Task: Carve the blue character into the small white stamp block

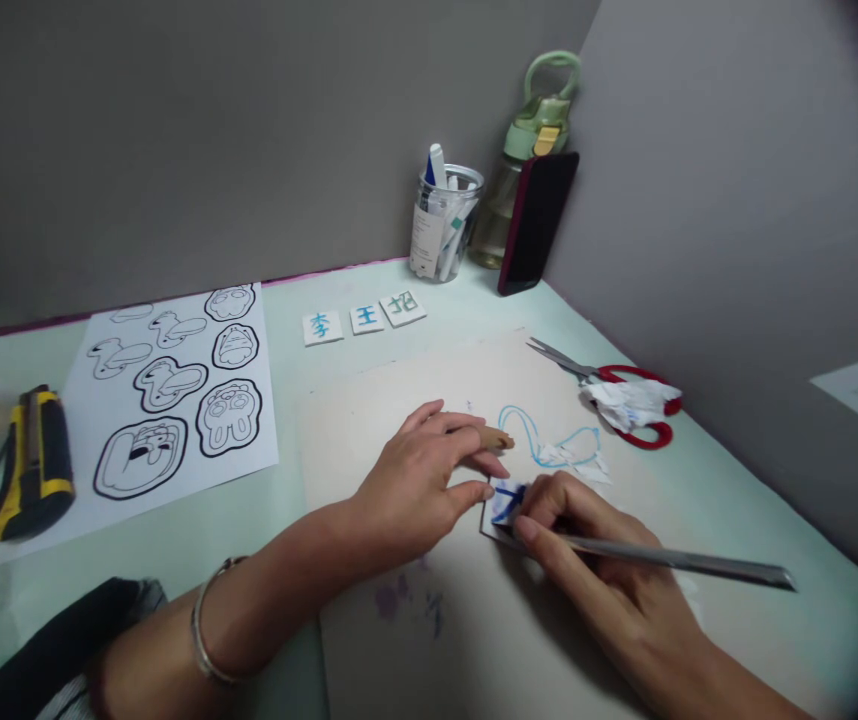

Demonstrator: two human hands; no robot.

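My left hand (420, 472) reaches in from the left with its thumb and forefinger against the edge of a small white tile (502, 502) marked in dark blue. Something brown (496, 438) shows at one of its fingertips, perhaps a bandage or cover. In my right hand (609, 565) is a slim metal tool (706, 565), held like a pen. Its working tip is hidden by my fingers over the tile. Beneath both hands lies a pale board (376, 420) with a blue outline drawing (568, 455) and scraps of white paper on it.
Red-handled scissors (598, 372) with crumpled paper (635, 402) lie to the right. Three lettered tiles (366, 319), a pen jar (425, 235), a bottle (496, 205) and a phone (538, 225) are at the back. A printed sheet (230, 480) and yellow-black cutter (46, 470) lie left.
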